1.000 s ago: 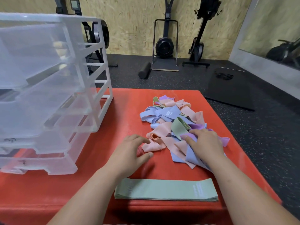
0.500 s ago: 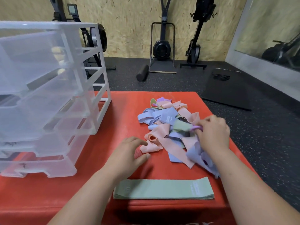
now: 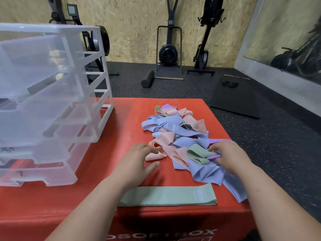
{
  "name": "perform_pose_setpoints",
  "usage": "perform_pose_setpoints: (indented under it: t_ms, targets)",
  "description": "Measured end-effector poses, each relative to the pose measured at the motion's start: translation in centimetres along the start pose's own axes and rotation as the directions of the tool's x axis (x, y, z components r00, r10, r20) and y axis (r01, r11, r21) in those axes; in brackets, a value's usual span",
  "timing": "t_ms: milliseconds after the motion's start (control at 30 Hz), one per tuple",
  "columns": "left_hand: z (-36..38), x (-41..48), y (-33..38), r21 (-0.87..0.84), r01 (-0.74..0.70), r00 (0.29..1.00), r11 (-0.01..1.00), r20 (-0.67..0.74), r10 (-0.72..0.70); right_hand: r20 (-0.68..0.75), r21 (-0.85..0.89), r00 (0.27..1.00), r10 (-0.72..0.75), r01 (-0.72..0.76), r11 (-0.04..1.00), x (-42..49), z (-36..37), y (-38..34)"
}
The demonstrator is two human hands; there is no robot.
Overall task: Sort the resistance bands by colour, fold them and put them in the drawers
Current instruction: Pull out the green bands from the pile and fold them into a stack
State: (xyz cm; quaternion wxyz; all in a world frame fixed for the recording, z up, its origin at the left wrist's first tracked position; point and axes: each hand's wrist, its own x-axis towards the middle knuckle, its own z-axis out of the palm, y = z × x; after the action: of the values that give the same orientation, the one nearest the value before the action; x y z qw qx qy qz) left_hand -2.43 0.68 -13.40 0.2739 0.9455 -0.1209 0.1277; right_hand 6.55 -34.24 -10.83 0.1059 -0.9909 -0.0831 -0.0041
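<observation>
Bands [image 3: 175, 131] lie tangled on the desk [image 3: 125, 129], beside the drawers [image 3: 52, 101]. Our right grip [image 3: 229, 157] pinches a green band [image 3: 198, 153] at the pile's near edge, likely bound for the flat green stack [image 3: 166, 195]. Our left grip [image 3: 137, 162] hovers spread, holding nothing, probably ready to steady the pile.

Open strip of red box top [image 3: 128, 122] between the clear drawer unit [image 3: 52, 101], left, and the band pile [image 3: 175, 129], right.
</observation>
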Motion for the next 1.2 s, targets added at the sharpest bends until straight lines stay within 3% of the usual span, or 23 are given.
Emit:
perform_pose_setpoints:
  t_ms: [167, 333, 567, 700, 800, 933, 1033, 1133, 1200]
  targets:
    - [0.0, 0.1, 0.7, 0.007, -0.005, 1.000, 1.000, -0.002, 0.005, 0.053, 0.257, 0.998, -0.033, 0.019, 0.966, -0.2, -0.7, 0.5]
    - [0.0, 0.3, 1.3, 0.015, -0.009, 1.000, 1.000, -0.002, 0.009, -0.133, 0.259, 0.991, -0.004, 0.039, 0.965, -0.8, -1.1, -0.5]
    - [0.0, 0.5, 2.4, -0.019, -0.010, 0.998, 1.000, -0.057, 0.009, -0.412, 0.448, 0.905, -0.103, 0.300, 0.842, -2.2, -5.1, -5.5]
    - [-0.3, 0.7, 4.6, -0.220, 0.031, 0.988, 0.975, -0.142, -0.063, -0.377, 0.537, 0.912, -0.160, 0.356, 0.765, -3.4, -5.4, -8.3]
    - [-0.6, 0.7, 6.5, -0.377, 0.038, 0.987, 0.925, -0.130, -0.094, -0.346, 0.564, 0.915, -0.209, 0.380, 0.733, -3.8, -4.6, -9.8]
    - [-0.6, 0.2, 7.7, -0.387, 0.024, 0.991, 0.922, -0.112, -0.073, -0.323, 0.682, 0.938, -0.127, 0.324, 0.655, -3.6, -4.0, -11.1]
    - [-0.5, 0.0, 8.0, -0.412, 0.059, 0.991, 0.909, -0.087, -0.103, -0.215, 0.862, 0.977, 0.002, 0.189, 0.471, -3.7, -3.9, -11.8]
    - [-0.2, 0.2, 7.9, -0.504, 0.125, 0.982, 0.855, -0.063, -0.181, -0.075, 0.961, 0.997, 0.028, 0.065, 0.270, -4.0, -3.9, -12.7]
    - [0.0, 0.4, 7.3, -0.543, 0.158, 0.972, 0.825, -0.059, -0.226, -0.025, 0.969, 1.000, -0.001, 0.025, 0.247, -4.0, -3.7, -12.9]
